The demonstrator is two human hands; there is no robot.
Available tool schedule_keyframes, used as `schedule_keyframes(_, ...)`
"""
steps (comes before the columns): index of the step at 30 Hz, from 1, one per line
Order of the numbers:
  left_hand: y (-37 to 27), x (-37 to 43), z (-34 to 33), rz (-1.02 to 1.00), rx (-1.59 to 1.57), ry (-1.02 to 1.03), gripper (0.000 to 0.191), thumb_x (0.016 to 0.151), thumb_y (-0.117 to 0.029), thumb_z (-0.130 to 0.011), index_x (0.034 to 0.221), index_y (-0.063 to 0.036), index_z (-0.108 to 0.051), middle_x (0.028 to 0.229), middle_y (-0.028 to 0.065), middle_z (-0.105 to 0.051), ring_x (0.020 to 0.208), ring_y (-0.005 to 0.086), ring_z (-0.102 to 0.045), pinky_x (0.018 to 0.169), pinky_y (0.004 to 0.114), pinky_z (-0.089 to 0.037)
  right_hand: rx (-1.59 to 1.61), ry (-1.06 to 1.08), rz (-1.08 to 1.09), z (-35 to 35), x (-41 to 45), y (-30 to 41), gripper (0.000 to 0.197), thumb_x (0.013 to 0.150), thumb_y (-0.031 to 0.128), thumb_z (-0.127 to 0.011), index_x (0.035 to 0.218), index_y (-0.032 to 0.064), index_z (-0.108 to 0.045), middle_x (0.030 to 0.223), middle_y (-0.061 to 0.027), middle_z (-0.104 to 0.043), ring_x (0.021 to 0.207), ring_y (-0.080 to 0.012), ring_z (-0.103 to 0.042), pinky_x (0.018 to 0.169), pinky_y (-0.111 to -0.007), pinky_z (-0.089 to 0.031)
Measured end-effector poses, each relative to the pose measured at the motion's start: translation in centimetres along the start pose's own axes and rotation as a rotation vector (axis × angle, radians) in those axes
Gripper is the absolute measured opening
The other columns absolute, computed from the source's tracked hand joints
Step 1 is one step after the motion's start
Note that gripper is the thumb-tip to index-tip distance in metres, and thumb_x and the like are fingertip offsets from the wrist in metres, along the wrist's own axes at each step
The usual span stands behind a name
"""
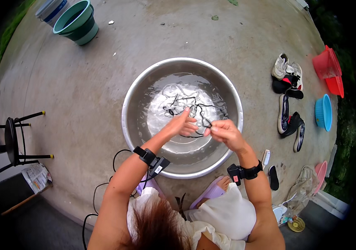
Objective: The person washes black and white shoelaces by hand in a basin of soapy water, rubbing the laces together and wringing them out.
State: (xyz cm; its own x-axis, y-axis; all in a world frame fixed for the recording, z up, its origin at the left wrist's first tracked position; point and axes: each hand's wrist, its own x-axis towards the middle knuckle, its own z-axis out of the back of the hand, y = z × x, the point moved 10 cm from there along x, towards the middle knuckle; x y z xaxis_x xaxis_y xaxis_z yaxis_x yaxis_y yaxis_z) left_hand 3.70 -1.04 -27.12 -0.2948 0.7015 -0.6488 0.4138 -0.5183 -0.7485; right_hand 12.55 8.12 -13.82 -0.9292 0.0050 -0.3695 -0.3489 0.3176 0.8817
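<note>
In front of me on the concrete stands a large round metal basin (pixel 181 176) with shallow water in it. Thin black laces (pixel 207 105) and pale ones (pixel 184 90) lie loosely tangled in the water. My right hand (pixel 228 133), over the basin's right side, pinches a dark lace between thumb and fingers. Just left of it, my left hand (pixel 182 125) hovers above the laces with its fingers apart, holding nothing that I can see. Each wrist wears a black strap with a small box.
Several shoes (pixel 284 120) lie to the right, with a scrub brush (pixel 266 157) nearer me. Beyond are a red bucket (pixel 326 64) and a blue plastic basin (pixel 323 112). A green bucket (pixel 85 32) stands at the upper left, a black stool (pixel 10 140) at the left. Black cables run beside my left arm.
</note>
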Motion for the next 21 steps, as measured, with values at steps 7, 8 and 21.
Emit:
schedule_keyframes(7,-2.8,2.4,4.2,-0.115,-0.919,-0.065,0.032,0.105,-0.023,-0.036,0.112,0.0002,-0.057,0.09,0.0039,-0.063,0.082,0.0132,-0.062,0.076,0.026,-0.054,-0.258,0.464,-0.084,-8.3,-2.6,-2.6,0.03,0.098,0.026,-0.054,0.093,0.0006,-0.069,0.065,0.0063,-0.046,0.062,-0.0043,-0.036,0.056,-0.023,-0.029)
schedule_keyframes(8,-3.9,2.4,6.0,-0.159,-0.914,-0.107,0.033,0.104,-0.022,-0.036,0.116,0.0018,-0.056,0.091,0.0033,-0.062,0.082,0.0126,-0.062,0.075,0.025,-0.054,-0.248,0.521,-0.158,-8.3,-3.5,-3.5,0.029,0.098,0.026,-0.054,0.093,0.0021,-0.07,0.067,0.0058,-0.049,0.065,-0.0052,-0.039,0.058,-0.024,-0.032)
schedule_keyframes(21,-9.7,-2.4,9.9,-0.342,-0.222,-0.284,0.034,0.102,-0.021,-0.044,0.127,-0.0047,-0.058,0.071,-0.0067,-0.049,0.055,0.001,-0.035,0.049,0.017,-0.028,-0.82,-0.333,-0.163,4.8,-1.9,-5.6,0.029,0.094,0.023,-0.056,0.095,-0.0034,-0.069,0.078,-0.0083,-0.068,0.067,-0.0172,-0.059,0.062,-0.033,-0.046)
